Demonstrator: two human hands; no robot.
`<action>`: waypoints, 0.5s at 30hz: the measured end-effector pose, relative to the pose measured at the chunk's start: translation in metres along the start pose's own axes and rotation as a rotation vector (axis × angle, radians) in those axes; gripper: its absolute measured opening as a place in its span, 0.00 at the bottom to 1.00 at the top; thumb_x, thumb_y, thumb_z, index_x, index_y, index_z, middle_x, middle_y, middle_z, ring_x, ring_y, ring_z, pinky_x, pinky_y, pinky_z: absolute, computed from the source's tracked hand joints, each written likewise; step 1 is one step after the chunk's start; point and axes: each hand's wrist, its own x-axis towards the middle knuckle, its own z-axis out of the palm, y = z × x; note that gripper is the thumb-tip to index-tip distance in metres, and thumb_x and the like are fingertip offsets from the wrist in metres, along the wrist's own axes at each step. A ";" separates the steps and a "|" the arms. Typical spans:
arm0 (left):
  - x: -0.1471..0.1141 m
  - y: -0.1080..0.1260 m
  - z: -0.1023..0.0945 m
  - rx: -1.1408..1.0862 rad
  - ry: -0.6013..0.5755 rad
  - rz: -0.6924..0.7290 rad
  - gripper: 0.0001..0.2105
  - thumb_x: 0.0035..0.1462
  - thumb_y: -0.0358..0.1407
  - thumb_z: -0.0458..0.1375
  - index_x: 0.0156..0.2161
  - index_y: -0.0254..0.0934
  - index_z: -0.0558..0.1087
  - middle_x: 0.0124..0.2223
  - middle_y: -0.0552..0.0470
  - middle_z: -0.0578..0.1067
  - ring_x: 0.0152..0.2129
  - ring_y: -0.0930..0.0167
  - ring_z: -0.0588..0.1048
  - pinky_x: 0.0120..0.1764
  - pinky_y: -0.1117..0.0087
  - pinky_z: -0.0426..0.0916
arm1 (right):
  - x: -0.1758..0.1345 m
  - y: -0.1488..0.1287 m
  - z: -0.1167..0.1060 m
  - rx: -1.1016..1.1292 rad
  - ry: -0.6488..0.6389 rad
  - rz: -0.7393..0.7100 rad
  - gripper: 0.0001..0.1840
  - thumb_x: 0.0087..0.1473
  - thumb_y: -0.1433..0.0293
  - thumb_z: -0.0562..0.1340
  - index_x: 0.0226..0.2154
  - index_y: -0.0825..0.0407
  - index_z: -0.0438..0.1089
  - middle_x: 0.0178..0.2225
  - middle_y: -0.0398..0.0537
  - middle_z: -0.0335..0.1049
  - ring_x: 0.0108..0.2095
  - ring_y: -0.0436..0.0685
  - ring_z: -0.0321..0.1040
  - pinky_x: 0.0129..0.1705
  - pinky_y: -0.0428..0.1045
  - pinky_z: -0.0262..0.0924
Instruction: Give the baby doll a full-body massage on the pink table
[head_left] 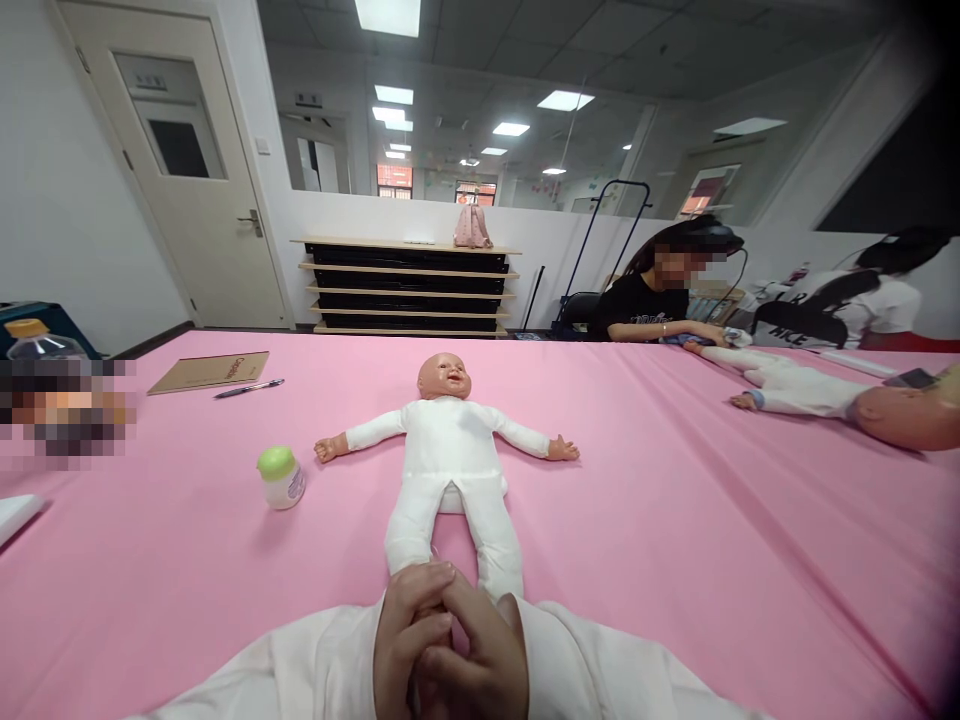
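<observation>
My left hand point(401, 635) and my right hand point(484, 645) are clasped together at the bottom of the view, fingers laced and closed. No object shows between them. Just beyond them lies a baby doll point(454, 440) in a white suit, on its back, arms spread and head at the far side. The doll's feet are hidden behind my hands. A small jar with a green lid point(282, 478) stands upright to the left of the doll, apart from both hands.
A pink cloth point(637, 540) covers the table. At the far left are a brown notebook point(210, 372), a pen point(249, 389) and a bottle point(45, 345). Another doll point(817, 390) lies at the right, near a seated person point(645, 300). Shelves point(409, 290) stand behind.
</observation>
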 end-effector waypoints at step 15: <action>0.004 -0.047 -0.040 -0.389 -0.539 -0.115 0.15 0.60 0.33 0.42 0.50 0.38 0.64 0.50 0.43 0.66 0.47 0.66 0.66 0.46 0.62 0.65 | 0.004 0.012 -0.009 -0.221 -0.159 -0.268 0.31 0.53 0.49 0.45 0.47 0.55 0.58 0.47 0.57 0.61 0.46 0.59 0.59 0.50 0.54 0.54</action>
